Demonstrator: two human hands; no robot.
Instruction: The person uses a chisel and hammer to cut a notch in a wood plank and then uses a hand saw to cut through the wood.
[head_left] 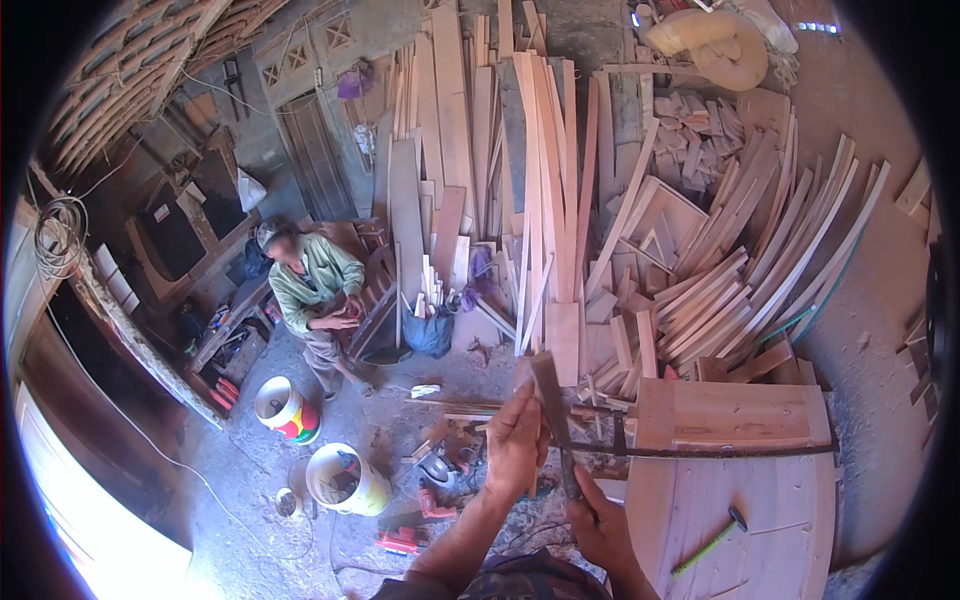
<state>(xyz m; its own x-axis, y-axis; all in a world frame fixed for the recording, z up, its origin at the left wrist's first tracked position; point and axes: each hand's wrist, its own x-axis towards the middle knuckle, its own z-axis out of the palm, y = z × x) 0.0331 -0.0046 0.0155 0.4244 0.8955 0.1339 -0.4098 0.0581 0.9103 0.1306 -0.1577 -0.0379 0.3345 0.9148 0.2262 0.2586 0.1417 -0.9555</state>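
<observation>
My left hand (515, 440) is closed around a short piece of brown wood (526, 371), whose end shows above the fingers. In my right hand (602, 525) is the lower end of a long, dark, blade-like tool (556, 415). It rises at a slant, widens toward the top and lies against or just beside the wood; I cannot tell if they touch. Its exact kind is unclear. To the right of my right hand, a hammer with a green handle (706, 550) lies on a wide wooden panel (735, 500).
Long boards (560, 180) lean upright ahead, with curved-looking strips (800, 260) stacked at right. A person (312, 285) sits at left. Two buckets (345, 480) (285, 408) stand on the floor, near a red power drill (435, 503) and a red tool (400, 541). A cable crosses the floor.
</observation>
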